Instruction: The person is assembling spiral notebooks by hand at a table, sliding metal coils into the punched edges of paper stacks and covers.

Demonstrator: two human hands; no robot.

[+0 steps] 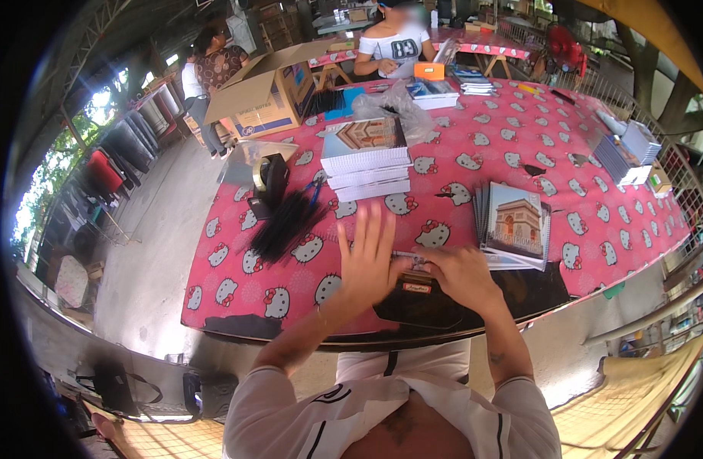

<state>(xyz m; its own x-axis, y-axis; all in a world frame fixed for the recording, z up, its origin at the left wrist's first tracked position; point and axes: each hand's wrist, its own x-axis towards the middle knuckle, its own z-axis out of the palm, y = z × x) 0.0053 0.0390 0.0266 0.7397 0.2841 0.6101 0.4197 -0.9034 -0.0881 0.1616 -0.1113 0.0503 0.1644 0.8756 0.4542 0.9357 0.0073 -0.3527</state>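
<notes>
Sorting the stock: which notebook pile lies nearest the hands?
The fanned pile of arch-cover notebooks, just beyond the right hand; the taller stack sits farther up the table.

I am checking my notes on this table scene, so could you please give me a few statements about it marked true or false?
1. The left hand is raised with fingers spread. True.
2. The right hand holds the tape dispenser. False: the dispenser stands apart, left of the white stack of notebooks.
3. The tablecloth is plain blue. False: it is pink with cartoon cats.
4. A cardboard box lies open at the far left corner. True.
</notes>
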